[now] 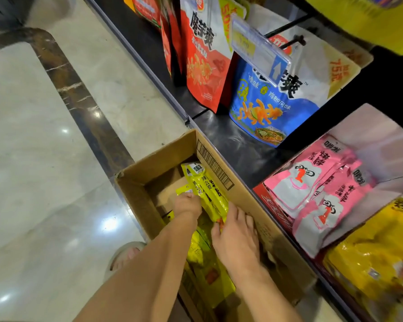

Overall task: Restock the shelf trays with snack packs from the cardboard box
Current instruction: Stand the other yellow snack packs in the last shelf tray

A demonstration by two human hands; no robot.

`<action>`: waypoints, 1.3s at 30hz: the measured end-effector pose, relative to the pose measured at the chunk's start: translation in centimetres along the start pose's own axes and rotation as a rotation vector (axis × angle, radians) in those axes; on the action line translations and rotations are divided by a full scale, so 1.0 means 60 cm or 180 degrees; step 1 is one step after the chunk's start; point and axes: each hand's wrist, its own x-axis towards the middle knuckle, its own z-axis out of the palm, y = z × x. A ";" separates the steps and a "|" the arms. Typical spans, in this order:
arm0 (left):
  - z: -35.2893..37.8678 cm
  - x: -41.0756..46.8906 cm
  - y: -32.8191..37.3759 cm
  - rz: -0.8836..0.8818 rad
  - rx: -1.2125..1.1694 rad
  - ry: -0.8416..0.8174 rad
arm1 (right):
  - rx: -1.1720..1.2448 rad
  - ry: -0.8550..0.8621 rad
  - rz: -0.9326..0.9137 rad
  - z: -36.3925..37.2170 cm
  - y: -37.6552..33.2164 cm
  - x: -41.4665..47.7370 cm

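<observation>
Pale marble floor (44, 159) with one dark inlaid band, beside a dark shelf unit (230, 140). One open cardboard box (135, 173) stands on the floor, touching the shelf's lower edge; it holds the yellow snack packs (209, 194), set on edge in a row along its shelf-side wall, too overlapped for an exact count. Two large pouches hang in front on pegs above the shelf base, one red-and-white (205, 73) and one blue-and-white (265, 108), with further red ones behind to the left. A red shelf tray (272, 205) holds pink packs (312, 196), three faces visible; next to it lies a heap of yellow bags (377, 252). Both bare forearms reach down into the box. The left hand (187, 205) is seen from the back, its fingers curled down over the upper edge of the yellow packs, gripping them. The right hand (236, 235) lies palm-down with fingers straight and spread across the packs towards the box wall, thumb against a pack. One sandalled foot (126, 256) stands beside the box. One clear price-tag holder (256, 45) hangs before the blue pouch.
</observation>
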 end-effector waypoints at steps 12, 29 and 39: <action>-0.161 -0.072 0.042 0.0851 0.0278 -0.0184 | -0.0230 -0.0528 0.0040 0.064 -0.033 0.067; -0.159 -0.063 0.040 0.0489 -0.0332 -0.0365 | 0.0012 -0.0416 0.0359 0.119 -0.039 0.082; -0.176 -0.151 0.076 0.0497 -0.0610 -0.0702 | 0.1147 -0.0315 0.0199 0.011 -0.026 0.029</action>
